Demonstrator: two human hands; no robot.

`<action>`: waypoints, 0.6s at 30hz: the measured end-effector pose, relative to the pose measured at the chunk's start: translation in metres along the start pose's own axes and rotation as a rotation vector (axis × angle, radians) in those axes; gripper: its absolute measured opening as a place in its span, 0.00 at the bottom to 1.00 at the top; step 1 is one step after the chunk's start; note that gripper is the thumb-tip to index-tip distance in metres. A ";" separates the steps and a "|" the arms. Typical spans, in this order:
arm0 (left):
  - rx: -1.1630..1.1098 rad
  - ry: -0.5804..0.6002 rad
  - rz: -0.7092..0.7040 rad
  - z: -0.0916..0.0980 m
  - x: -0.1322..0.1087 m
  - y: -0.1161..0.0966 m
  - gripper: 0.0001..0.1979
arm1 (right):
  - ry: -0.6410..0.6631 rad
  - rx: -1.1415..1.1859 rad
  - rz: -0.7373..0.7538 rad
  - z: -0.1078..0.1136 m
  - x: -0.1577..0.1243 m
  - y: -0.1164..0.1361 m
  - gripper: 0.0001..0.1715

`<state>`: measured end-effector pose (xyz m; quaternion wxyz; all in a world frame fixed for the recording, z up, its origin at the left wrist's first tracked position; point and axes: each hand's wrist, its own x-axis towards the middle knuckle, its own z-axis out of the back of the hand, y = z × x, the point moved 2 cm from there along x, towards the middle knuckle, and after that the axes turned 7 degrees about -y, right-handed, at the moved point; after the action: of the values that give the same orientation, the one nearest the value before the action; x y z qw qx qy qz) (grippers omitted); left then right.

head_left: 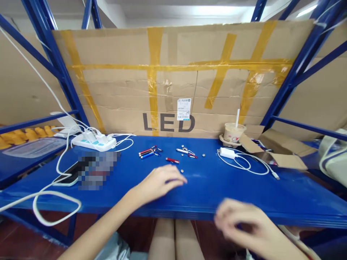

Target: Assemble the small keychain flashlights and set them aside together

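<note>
My left hand (162, 180) rests low over the front of the blue table (200, 191), fingers loosely stretched to the right, with nothing visible in it. Just beyond it lies a red metal pen-shaped tube (172, 160). A small round button-like disc (182, 170) is near its fingertips. Past the table's front edge, my right hand (241, 220) is raised and smeared by motion; its fingers look curled, and any held thing cannot be made out. Farther back are a silver tube (181, 151) with a red clip (192, 156), several small discs, and a group of red, black and blue tubes (147, 154).
At left stand a white power strip (93, 142), looping white cables and a phone (72, 173) beside a blurred-out patch. At right are a white charger (227, 153) with cable, a drink cup (234, 133) with straw, and an open cardboard box (288, 161). A cardboard panel (121, 90) closes the back.
</note>
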<state>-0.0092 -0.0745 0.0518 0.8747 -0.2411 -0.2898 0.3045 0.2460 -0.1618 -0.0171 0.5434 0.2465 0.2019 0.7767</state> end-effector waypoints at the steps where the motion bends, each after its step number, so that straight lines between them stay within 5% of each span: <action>1: 0.112 -0.016 -0.031 0.003 0.023 0.015 0.13 | 0.061 0.092 0.068 0.004 0.036 0.011 0.21; 4: 0.270 0.048 -0.046 0.002 0.066 0.065 0.19 | 0.062 0.096 0.143 0.009 0.132 0.031 0.22; 7: 0.274 0.081 -0.039 -0.002 0.078 0.097 0.15 | 0.119 0.060 0.188 -0.001 0.188 0.032 0.24; 10: 0.226 0.050 -0.032 -0.005 0.073 0.104 0.08 | 0.160 0.067 0.217 -0.013 0.206 0.022 0.17; 18: 0.017 -0.120 -0.012 -0.003 0.071 0.101 0.06 | 0.074 0.103 0.290 -0.012 0.201 0.015 0.12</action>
<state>-0.0007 0.0434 0.0146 0.8596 -0.2129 -0.3408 0.3155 0.1700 0.0222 0.0151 0.4043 0.2717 0.2235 0.8443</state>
